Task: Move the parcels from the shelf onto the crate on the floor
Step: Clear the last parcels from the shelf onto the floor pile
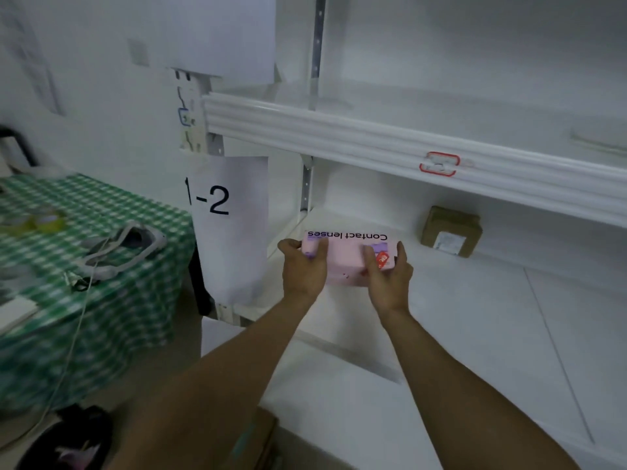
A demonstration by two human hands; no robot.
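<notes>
The pink parcel (349, 262), printed "Contact lenses", sits at the left end of the lower shelf board (475, 317), held at its two short ends; whether its underside rests on the board or is just clear of it cannot be told. The left hand (303, 266) has its fingers curled over the left end with the thumb on top; the right hand (390, 273) grips the right end the same way.

With only the ends pinched, the smooth box could slip or twist if one hand loosens on the way down. Lifting it too high while drawing it out would knock it against the upper shelf rail (373, 137), which overhangs. Swinging left too early could catch the shelf upright (307, 188) or brush the hanging "1-2" sheet (230, 225). The crate is not plainly in view; a brown cardboard edge (263, 432) shows low down beside the left forearm, but I cannot tell what it is.

The board's front edge is near, and there is open room straight back towards the person; the checked table (101, 232) crowds the left. Further in, a brown parcel (451, 231) stands near the back wall, well apart from the hands.
</notes>
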